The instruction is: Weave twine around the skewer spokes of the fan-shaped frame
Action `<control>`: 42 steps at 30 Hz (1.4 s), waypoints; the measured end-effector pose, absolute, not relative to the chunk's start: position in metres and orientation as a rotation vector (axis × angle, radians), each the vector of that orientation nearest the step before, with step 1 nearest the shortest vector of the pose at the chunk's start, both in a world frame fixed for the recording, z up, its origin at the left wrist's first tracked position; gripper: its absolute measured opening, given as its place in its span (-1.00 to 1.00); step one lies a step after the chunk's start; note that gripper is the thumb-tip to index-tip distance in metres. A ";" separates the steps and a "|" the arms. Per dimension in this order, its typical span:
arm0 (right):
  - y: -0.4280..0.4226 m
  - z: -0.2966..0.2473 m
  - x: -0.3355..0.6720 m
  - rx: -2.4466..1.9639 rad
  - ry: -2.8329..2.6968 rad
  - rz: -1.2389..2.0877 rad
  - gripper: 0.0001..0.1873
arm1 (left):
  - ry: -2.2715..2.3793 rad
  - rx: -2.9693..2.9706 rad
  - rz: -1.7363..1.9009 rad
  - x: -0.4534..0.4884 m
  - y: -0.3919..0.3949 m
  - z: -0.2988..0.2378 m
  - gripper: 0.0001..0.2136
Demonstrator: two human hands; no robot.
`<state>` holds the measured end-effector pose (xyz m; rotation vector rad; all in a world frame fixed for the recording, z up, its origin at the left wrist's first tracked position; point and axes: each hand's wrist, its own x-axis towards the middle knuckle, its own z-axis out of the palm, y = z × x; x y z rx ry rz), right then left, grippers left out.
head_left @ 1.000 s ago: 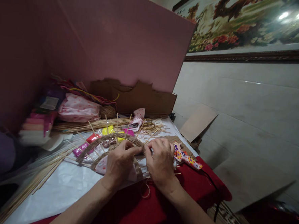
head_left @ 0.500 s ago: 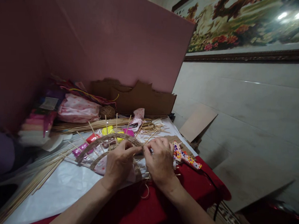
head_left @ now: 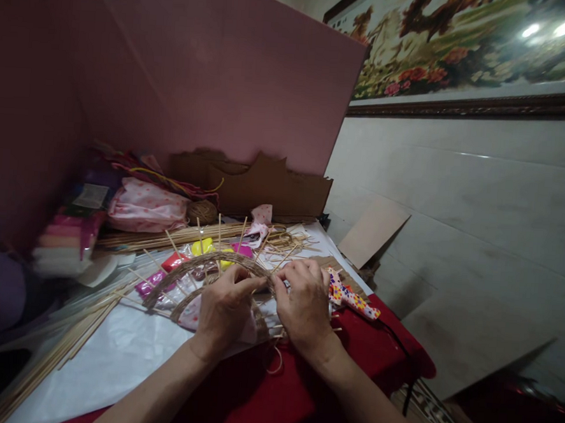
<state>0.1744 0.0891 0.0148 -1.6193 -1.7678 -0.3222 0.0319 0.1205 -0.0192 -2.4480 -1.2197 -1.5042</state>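
A fan-shaped frame of thin sticks with an arched band of brown twine point(head_left: 178, 274) lies in front of me. Pink patterned fabric point(head_left: 190, 314) covers part of its inner section. My left hand point(head_left: 226, 307) is closed, thumb and forefinger pinching the twine band near its right part. Just right of it, my right hand point(head_left: 303, 302) is closed too, its fingertips at the same band beside a stick. The exact strand under the right fingers is hidden. A loose loop of twine point(head_left: 276, 359) hangs below, over the red cloth.
Colourful clay packets point(head_left: 204, 246) lie behind the frame. Further back are bundled sticks point(head_left: 156, 234), a twine ball point(head_left: 202, 212), a pink fabric bag point(head_left: 149, 204) and torn cardboard point(head_left: 265, 185). A flower-patterned glue gun point(head_left: 354, 299) with a cord rests at right on the red tablecloth point(head_left: 384, 348).
My right fingers have shifted slightly at the twine band. The left hand and the frame stay nearly in place.
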 end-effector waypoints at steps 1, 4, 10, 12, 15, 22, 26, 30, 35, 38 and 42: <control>0.089 0.015 0.174 -1.621 -1.764 -0.322 -0.89 | -1.213 -2.452 -1.517 0.032 0.121 -0.019 -0.62; 0.088 0.017 0.174 -1.625 -1.759 -0.319 -0.89 | -1.224 -2.459 -1.500 0.032 0.120 -0.018 -0.59; 0.088 0.017 0.174 -1.653 -1.783 -0.312 -0.89 | -1.294 -2.428 -1.356 0.034 0.117 -0.015 -0.56; 0.088 0.016 0.174 -1.644 -1.786 -0.313 -0.88 | -1.284 -2.429 -1.358 0.035 0.117 -0.015 -0.55; 0.088 0.015 0.175 -1.623 -1.782 -0.321 -0.88 | -1.282 -2.428 -1.345 0.035 0.117 -0.016 -0.55; 0.082 0.014 0.177 -1.577 -1.781 -0.372 -0.90 | -1.290 -2.431 -1.338 0.034 0.118 -0.018 -0.54; 0.075 0.014 0.175 -1.535 -1.742 -0.433 -0.91 | -1.278 -2.423 -1.363 0.034 0.118 -0.018 -0.55; 0.072 0.013 0.173 -1.504 -1.729 -0.466 -0.91 | -1.266 -2.430 -1.374 0.034 0.118 -0.018 -0.55; 0.072 0.011 0.173 -1.499 -1.732 -0.489 -0.92 | -1.271 -2.427 -1.352 0.034 0.118 -0.019 -0.53; 0.073 0.010 0.174 -1.506 -1.746 -0.490 -0.92 | -1.283 -2.412 -1.331 0.034 0.119 -0.020 -0.54; 0.072 0.009 0.174 -1.489 -1.733 -0.495 -0.91 | -1.267 -2.411 -1.333 0.034 0.119 -0.021 -0.54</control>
